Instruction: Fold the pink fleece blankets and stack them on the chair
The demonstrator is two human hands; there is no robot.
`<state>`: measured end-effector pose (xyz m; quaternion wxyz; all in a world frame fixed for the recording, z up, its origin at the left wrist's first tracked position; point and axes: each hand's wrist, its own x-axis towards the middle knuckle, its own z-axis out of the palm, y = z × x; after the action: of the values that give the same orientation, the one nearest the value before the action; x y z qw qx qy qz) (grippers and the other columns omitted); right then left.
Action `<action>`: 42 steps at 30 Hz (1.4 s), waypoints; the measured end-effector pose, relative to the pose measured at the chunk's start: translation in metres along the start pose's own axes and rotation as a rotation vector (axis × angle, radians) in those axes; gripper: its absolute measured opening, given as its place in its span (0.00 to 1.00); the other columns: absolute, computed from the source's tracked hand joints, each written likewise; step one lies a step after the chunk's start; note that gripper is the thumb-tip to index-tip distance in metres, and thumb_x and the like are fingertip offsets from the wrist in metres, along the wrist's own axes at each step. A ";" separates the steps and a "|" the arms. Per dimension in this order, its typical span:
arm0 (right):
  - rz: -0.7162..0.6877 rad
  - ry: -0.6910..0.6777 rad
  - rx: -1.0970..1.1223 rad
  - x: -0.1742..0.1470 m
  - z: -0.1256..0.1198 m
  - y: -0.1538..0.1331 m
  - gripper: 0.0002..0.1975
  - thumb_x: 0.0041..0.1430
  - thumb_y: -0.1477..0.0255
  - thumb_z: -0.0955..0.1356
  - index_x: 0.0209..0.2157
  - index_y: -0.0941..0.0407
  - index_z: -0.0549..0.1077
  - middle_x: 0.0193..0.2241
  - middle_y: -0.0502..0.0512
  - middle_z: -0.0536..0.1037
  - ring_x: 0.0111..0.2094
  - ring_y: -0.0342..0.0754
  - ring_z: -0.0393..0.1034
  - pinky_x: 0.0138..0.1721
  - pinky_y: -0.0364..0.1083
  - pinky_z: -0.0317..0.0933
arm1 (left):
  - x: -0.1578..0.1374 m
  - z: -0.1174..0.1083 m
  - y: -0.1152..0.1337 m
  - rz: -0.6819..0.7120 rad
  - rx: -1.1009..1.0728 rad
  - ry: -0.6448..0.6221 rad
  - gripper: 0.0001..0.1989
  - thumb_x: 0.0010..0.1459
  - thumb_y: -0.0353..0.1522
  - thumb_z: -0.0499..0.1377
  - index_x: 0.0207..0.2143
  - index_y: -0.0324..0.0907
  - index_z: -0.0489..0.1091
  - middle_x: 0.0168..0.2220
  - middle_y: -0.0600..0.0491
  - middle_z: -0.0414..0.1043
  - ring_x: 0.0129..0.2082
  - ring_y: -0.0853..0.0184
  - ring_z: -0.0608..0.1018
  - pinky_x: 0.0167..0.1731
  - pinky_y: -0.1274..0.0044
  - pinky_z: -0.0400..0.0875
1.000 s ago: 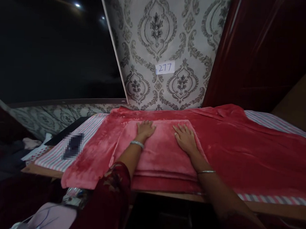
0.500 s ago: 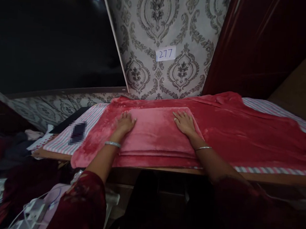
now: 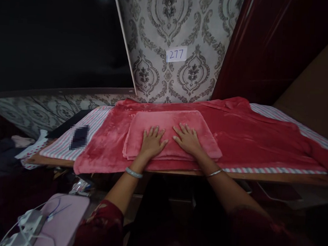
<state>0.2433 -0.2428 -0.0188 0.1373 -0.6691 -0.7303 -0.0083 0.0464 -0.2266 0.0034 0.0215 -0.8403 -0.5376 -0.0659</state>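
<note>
A pinkish-red plush fabric piece (image 3: 164,117), folded into a flat rectangle of several layers, lies in front of me. Beneath it a larger red plush fabric (image 3: 252,140) is spread out and reaches far to the right. My left hand (image 3: 152,141) rests palm down on the folded piece, left of its middle, fingers spread. Just right of the middle, my right hand (image 3: 189,139) also lies flat on it with the fingers apart. Neither hand grips anything. Each wrist carries a bangle.
Under the fabrics is a striped cloth (image 3: 95,120) on a wooden table (image 3: 233,175). A blurred-out dark object (image 3: 79,137) sits at the left. Behind stand a large dark screen (image 3: 54,36) and a patterned wall with a "277" label (image 3: 176,54). A power strip (image 3: 29,222) is lower left.
Both hands have come inward from the sides of the folded fabric to its middle, closer together. The folded fabric's sides and corners show more fully now. The view has shifted slightly.
</note>
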 end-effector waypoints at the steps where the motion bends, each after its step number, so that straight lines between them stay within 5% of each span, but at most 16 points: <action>1: -0.002 -0.003 0.000 0.001 -0.001 0.001 0.29 0.72 0.55 0.56 0.71 0.46 0.55 0.72 0.56 0.48 0.71 0.61 0.42 0.66 0.67 0.43 | -0.001 -0.002 -0.005 -0.010 0.005 -0.007 0.33 0.68 0.50 0.44 0.71 0.50 0.52 0.74 0.47 0.45 0.73 0.53 0.49 0.68 0.51 0.42; 15: -0.005 -0.071 0.057 0.007 -0.008 0.005 0.29 0.72 0.56 0.56 0.71 0.46 0.55 0.72 0.55 0.48 0.72 0.60 0.41 0.67 0.66 0.42 | -0.073 -0.012 -0.079 -0.337 -0.008 -0.029 0.31 0.70 0.42 0.41 0.72 0.42 0.51 0.74 0.50 0.42 0.73 0.50 0.48 0.67 0.51 0.51; 19: -0.006 -0.049 0.100 0.001 -0.024 0.024 0.28 0.73 0.61 0.55 0.71 0.49 0.56 0.70 0.57 0.55 0.70 0.59 0.47 0.67 0.64 0.45 | -0.069 -0.027 -0.064 -0.339 0.086 0.073 0.29 0.69 0.41 0.43 0.68 0.39 0.60 0.72 0.44 0.51 0.72 0.47 0.49 0.66 0.45 0.47; 22: 0.119 0.048 0.034 -0.011 -0.031 0.042 0.27 0.73 0.61 0.54 0.69 0.51 0.60 0.68 0.59 0.60 0.70 0.60 0.49 0.67 0.67 0.44 | -0.053 -0.028 -0.023 -0.160 0.064 0.116 0.29 0.69 0.41 0.45 0.68 0.41 0.58 0.72 0.43 0.51 0.72 0.50 0.51 0.68 0.50 0.47; 26: 0.190 0.027 -0.025 -0.028 -0.025 0.055 0.26 0.72 0.61 0.57 0.68 0.49 0.61 0.70 0.57 0.56 0.70 0.62 0.46 0.65 0.68 0.48 | -0.033 -0.007 0.042 0.187 -0.041 0.033 0.31 0.68 0.46 0.48 0.71 0.52 0.52 0.74 0.49 0.46 0.73 0.51 0.49 0.68 0.50 0.45; 29: 0.169 0.040 -0.007 -0.036 -0.013 0.059 0.26 0.72 0.61 0.57 0.68 0.48 0.60 0.71 0.56 0.53 0.71 0.61 0.44 0.64 0.67 0.52 | -0.032 0.014 0.066 0.223 -0.037 0.044 0.34 0.66 0.48 0.52 0.71 0.50 0.53 0.73 0.46 0.46 0.72 0.46 0.49 0.67 0.45 0.44; 36: 0.134 0.145 0.099 -0.036 0.003 0.069 0.26 0.71 0.61 0.57 0.66 0.49 0.64 0.70 0.56 0.56 0.70 0.62 0.45 0.61 0.66 0.57 | -0.052 0.029 0.049 0.218 0.003 0.231 0.31 0.66 0.40 0.55 0.69 0.48 0.57 0.71 0.45 0.54 0.71 0.51 0.56 0.67 0.51 0.51; 42: 0.116 0.184 0.118 -0.036 0.009 0.074 0.26 0.71 0.60 0.57 0.66 0.50 0.65 0.69 0.57 0.58 0.70 0.62 0.47 0.61 0.66 0.58 | -0.071 0.024 -0.004 0.033 0.006 0.272 0.32 0.62 0.40 0.60 0.67 0.42 0.61 0.68 0.40 0.59 0.69 0.48 0.60 0.66 0.47 0.47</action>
<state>0.3161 -0.2683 -0.0478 0.2433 -0.6975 -0.6738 -0.0186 0.0159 -0.2861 -0.0302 0.0976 -0.8324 -0.5159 -0.1773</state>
